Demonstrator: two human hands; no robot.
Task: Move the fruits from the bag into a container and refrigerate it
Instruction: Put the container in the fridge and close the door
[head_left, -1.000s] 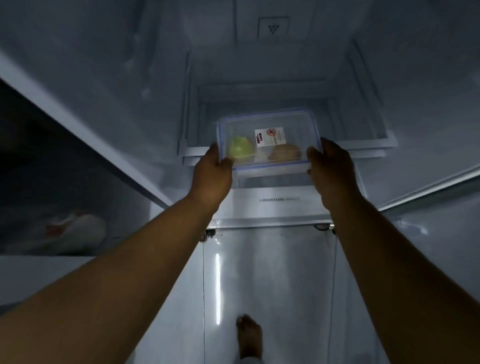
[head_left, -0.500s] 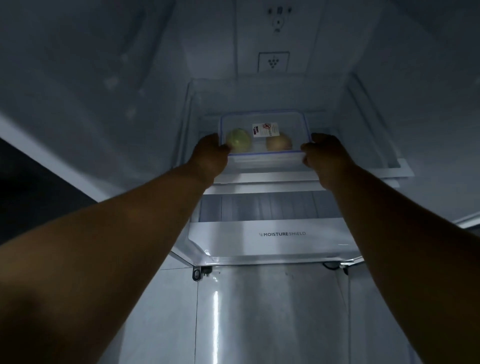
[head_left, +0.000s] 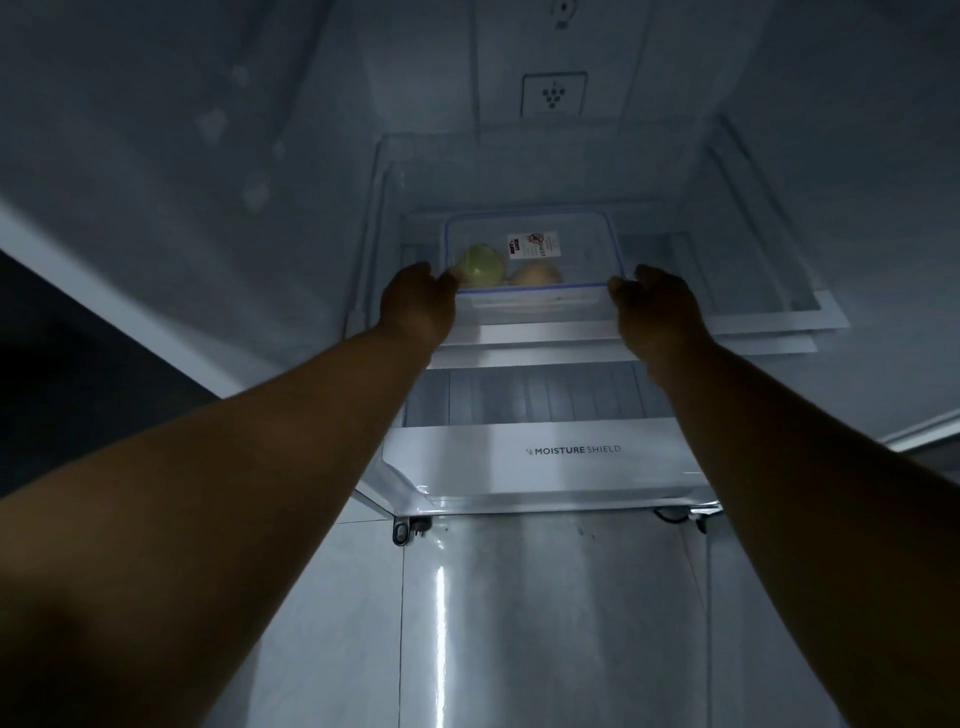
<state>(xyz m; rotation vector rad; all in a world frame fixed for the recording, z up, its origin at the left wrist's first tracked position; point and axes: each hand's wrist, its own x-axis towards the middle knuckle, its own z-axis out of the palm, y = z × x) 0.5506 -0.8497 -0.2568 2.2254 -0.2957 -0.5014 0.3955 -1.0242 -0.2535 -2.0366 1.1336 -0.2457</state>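
A clear plastic container (head_left: 582, 249) with a blue-edged lid and a white label rests on a glass shelf (head_left: 769, 306) inside the open fridge. Through its wall I see a green fruit (head_left: 480, 264) on the left and a tan fruit (head_left: 535, 273) beside it. My left hand (head_left: 415, 306) touches the container's near left corner. At the near right corner sits my right hand (head_left: 657, 312), its fingertips just at the edge. Whether either hand still grips the container is unclear.
Below the shelf is a white crisper drawer (head_left: 545, 462) marked MOISTURE SHIELD. The fridge's side walls close in left and right, with an air vent (head_left: 554, 94) on the back wall. A glossy tiled floor (head_left: 545, 623) lies under my arms.
The container has gone from held in front of the shelf to resting deeper on it. Both arms have stretched forward, and my fingers have loosened at its corners.
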